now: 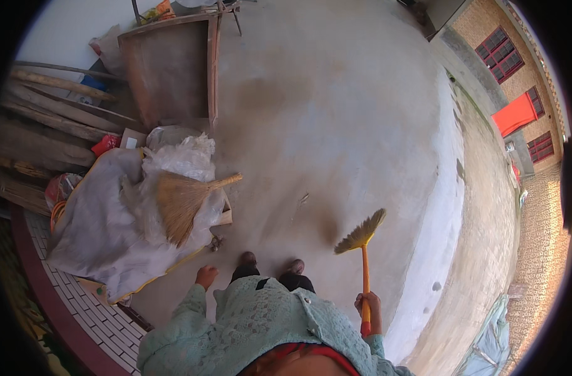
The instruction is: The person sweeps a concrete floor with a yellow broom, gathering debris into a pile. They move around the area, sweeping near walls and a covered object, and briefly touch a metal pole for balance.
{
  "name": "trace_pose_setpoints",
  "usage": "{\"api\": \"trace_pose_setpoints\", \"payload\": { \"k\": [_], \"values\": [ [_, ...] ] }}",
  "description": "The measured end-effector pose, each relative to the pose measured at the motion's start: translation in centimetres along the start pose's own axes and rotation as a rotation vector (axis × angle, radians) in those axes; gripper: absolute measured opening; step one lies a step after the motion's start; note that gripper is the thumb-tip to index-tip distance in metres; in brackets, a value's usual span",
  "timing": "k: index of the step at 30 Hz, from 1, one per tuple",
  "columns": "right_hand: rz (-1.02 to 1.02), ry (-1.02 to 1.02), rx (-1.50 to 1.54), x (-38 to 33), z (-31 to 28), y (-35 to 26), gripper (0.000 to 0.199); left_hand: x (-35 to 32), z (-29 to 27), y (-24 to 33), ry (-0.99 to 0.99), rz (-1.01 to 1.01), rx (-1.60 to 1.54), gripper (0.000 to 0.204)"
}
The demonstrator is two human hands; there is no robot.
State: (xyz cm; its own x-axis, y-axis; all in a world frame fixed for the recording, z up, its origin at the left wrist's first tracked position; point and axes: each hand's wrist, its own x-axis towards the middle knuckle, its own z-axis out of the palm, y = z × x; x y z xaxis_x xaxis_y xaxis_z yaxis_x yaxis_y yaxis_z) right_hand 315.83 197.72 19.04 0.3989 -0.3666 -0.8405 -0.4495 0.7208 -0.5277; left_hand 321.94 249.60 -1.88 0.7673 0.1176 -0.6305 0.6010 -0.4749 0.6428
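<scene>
My right hand (pixel 370 307) grips the orange and red handle of a small broom (pixel 362 247). Its straw-coloured head points up and away from me, over the grey concrete floor (pixel 336 113). My left hand (pixel 205 276) hangs at my side with the fingers curled and nothing in it, close to the edge of a white sheet (pixel 98 232). My two dark shoes (pixel 270 262) stand on the concrete between the hands.
A second straw broom (pixel 182 203) lies on white bags (pixel 179 160) piled on the sheet at my left. Behind them stand wooden poles (pixel 47 113) and a shallow wooden tray (pixel 170 69). A tiled curb (pixel 91 313) runs lower left. A step edge (pixel 443 207) drops to a paved yard at right.
</scene>
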Motion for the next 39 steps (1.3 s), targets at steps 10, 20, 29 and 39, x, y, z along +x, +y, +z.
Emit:
{"api": "trace_pose_setpoints", "payload": {
  "k": [10,20,29,39],
  "values": [
    [0.559,-0.275,0.072,18.0,-0.2,-4.3,0.007,-7.9,2.4,5.0,0.163,-0.322,-0.251,0.028],
    [0.257,-0.501,-0.45,15.5,7.8,-11.6,0.043,-11.9,9.5,5.9,0.072,-0.337,-0.215,0.028],
    [0.516,-0.672,-0.708,8.2,6.1,-10.8,0.076,-10.8,9.8,4.7,0.11,-0.306,-0.238,0.03],
    [0.507,-0.561,-0.947,18.2,9.0,-4.7,0.066,-13.5,7.0,5.2,0.274,-0.401,-0.355,0.025]
  ]
}}
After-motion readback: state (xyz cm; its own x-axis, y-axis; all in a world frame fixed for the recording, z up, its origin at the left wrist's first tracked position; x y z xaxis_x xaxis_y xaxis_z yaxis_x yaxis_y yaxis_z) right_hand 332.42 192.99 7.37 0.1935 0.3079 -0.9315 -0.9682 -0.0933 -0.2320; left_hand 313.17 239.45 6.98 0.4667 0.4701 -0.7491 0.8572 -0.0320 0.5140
